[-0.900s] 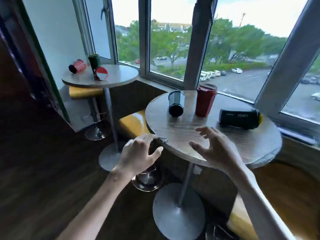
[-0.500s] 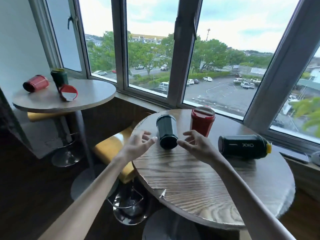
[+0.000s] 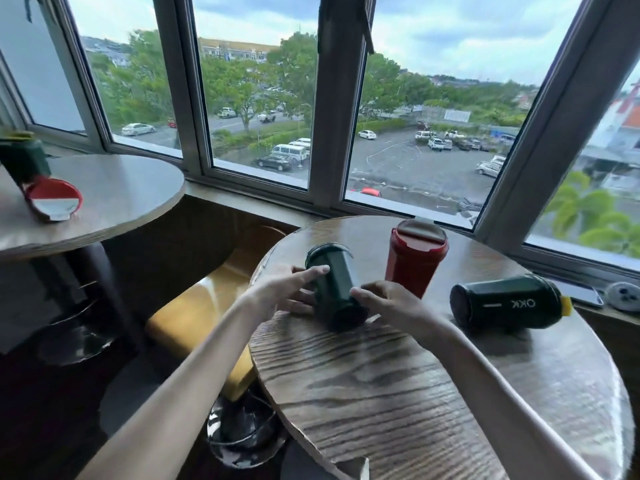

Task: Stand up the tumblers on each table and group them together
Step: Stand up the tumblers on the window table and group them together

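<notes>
A dark green tumbler [image 3: 331, 284] lies tilted on its side on the near round wooden table [image 3: 398, 382], its base toward me. My left hand [image 3: 289, 291] grips its left side, thumb on top and fingers below. From the right, my right hand [image 3: 393, 303] grips it near the base. A red tumbler [image 3: 415, 259] stands upright just behind them. Farther right, a black tumbler with a yellow cap [image 3: 509, 302] lies on its side. On the far left table [image 3: 117, 199] a green tumbler [image 3: 21, 161] stands upright and a red tumbler [image 3: 52, 199] lies on its side.
Window frames run close behind both tables. A phone [image 3: 583, 293] and a small round grey object [image 3: 625, 295] lie on the sill at right. A yellow stool [image 3: 204, 313] stands between the tables, with metal table bases on the dark floor.
I have come closer to the near table. Both hands moved forward from the table's edge and closed round the dark green tumbler, which now lies slightly turned.
</notes>
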Demonstrator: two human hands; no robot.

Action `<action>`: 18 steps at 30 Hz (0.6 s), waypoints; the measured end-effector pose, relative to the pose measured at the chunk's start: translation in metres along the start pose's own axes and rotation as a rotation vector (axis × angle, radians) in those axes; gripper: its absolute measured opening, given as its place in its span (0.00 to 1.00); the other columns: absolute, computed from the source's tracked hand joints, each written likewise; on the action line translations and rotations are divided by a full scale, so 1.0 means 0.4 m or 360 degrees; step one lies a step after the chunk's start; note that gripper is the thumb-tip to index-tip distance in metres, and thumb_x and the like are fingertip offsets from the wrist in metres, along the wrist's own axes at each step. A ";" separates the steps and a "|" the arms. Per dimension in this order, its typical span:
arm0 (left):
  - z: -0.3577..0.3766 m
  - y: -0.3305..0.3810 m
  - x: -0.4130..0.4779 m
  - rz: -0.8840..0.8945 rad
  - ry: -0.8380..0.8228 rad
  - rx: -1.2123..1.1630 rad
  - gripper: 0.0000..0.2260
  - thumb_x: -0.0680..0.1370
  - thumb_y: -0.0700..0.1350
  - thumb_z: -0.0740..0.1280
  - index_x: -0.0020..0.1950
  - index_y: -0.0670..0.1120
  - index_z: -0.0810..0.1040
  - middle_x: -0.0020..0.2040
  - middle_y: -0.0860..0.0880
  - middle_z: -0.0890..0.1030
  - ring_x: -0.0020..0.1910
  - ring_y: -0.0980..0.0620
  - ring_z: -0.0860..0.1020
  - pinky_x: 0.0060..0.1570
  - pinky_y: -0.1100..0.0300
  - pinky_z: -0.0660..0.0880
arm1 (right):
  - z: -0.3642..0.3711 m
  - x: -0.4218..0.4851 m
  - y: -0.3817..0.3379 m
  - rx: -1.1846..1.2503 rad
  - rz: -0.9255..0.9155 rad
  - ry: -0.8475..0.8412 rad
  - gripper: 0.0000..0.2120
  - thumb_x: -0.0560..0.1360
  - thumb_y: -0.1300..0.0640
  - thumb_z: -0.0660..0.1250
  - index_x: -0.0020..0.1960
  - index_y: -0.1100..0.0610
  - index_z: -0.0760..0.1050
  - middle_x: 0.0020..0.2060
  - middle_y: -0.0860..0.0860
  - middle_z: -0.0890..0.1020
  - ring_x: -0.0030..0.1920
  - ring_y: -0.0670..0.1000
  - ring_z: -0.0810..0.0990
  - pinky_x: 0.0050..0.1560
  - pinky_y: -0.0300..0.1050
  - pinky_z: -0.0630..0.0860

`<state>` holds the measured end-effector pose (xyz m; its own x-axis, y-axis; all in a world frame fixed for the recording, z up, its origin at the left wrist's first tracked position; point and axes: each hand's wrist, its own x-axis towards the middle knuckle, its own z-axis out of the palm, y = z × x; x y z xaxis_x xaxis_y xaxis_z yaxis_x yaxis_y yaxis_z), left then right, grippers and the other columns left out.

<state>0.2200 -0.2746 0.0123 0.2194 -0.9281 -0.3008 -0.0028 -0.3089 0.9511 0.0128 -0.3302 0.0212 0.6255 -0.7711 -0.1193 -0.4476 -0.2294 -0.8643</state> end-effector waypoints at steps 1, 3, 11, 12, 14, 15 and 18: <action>-0.001 0.000 -0.001 0.0011 -0.0020 -0.0015 0.22 0.71 0.55 0.72 0.57 0.39 0.78 0.50 0.40 0.84 0.46 0.42 0.84 0.47 0.48 0.81 | 0.003 0.000 0.002 0.0024 -0.0022 0.0015 0.15 0.76 0.47 0.66 0.53 0.57 0.79 0.43 0.52 0.84 0.41 0.46 0.81 0.42 0.42 0.78; -0.003 0.003 -0.008 0.0070 -0.0054 -0.0042 0.24 0.71 0.54 0.73 0.58 0.39 0.78 0.51 0.39 0.83 0.48 0.41 0.83 0.51 0.44 0.80 | 0.010 0.004 0.006 0.0104 -0.0053 0.0083 0.15 0.74 0.49 0.68 0.55 0.58 0.76 0.46 0.56 0.83 0.44 0.50 0.82 0.46 0.48 0.80; -0.055 0.070 -0.062 0.0754 -0.0029 -0.0159 0.31 0.63 0.39 0.79 0.63 0.47 0.72 0.59 0.46 0.79 0.53 0.45 0.82 0.51 0.54 0.79 | 0.038 0.035 -0.016 0.0145 -0.0489 0.0417 0.34 0.63 0.61 0.79 0.66 0.54 0.70 0.49 0.46 0.82 0.51 0.43 0.81 0.48 0.41 0.80; -0.062 0.076 -0.067 0.0794 -0.0037 -0.0164 0.32 0.62 0.39 0.79 0.63 0.47 0.72 0.60 0.46 0.79 0.54 0.45 0.81 0.51 0.55 0.79 | 0.040 0.037 -0.021 0.0197 -0.0523 0.0427 0.35 0.62 0.63 0.79 0.66 0.54 0.70 0.51 0.47 0.81 0.52 0.43 0.81 0.48 0.41 0.80; -0.070 0.076 -0.070 0.0840 -0.0034 -0.0176 0.33 0.61 0.38 0.79 0.63 0.47 0.72 0.59 0.46 0.79 0.54 0.44 0.81 0.51 0.57 0.78 | 0.044 0.040 -0.024 0.0269 -0.0568 0.0443 0.37 0.61 0.64 0.80 0.66 0.53 0.69 0.53 0.46 0.80 0.54 0.43 0.81 0.49 0.41 0.81; -0.071 0.072 -0.071 0.0860 -0.0029 -0.0174 0.34 0.60 0.39 0.79 0.64 0.47 0.72 0.59 0.46 0.79 0.55 0.44 0.81 0.51 0.56 0.78 | 0.046 0.040 -0.022 0.0284 -0.0580 0.0446 0.37 0.61 0.65 0.80 0.66 0.52 0.69 0.54 0.46 0.80 0.54 0.43 0.80 0.50 0.42 0.81; -0.067 0.048 -0.072 0.0904 -0.0012 -0.0168 0.35 0.59 0.43 0.80 0.64 0.48 0.71 0.61 0.47 0.78 0.56 0.45 0.79 0.52 0.54 0.78 | 0.051 0.041 -0.009 0.0268 -0.0571 0.0430 0.37 0.60 0.64 0.80 0.64 0.49 0.69 0.55 0.46 0.80 0.56 0.44 0.80 0.51 0.43 0.80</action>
<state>0.2398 -0.2482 0.0411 0.2049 -0.9439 0.2591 -0.0206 0.2604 0.9653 0.0375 -0.3299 0.0123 0.5229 -0.7929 0.3130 -0.1103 -0.4270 -0.8975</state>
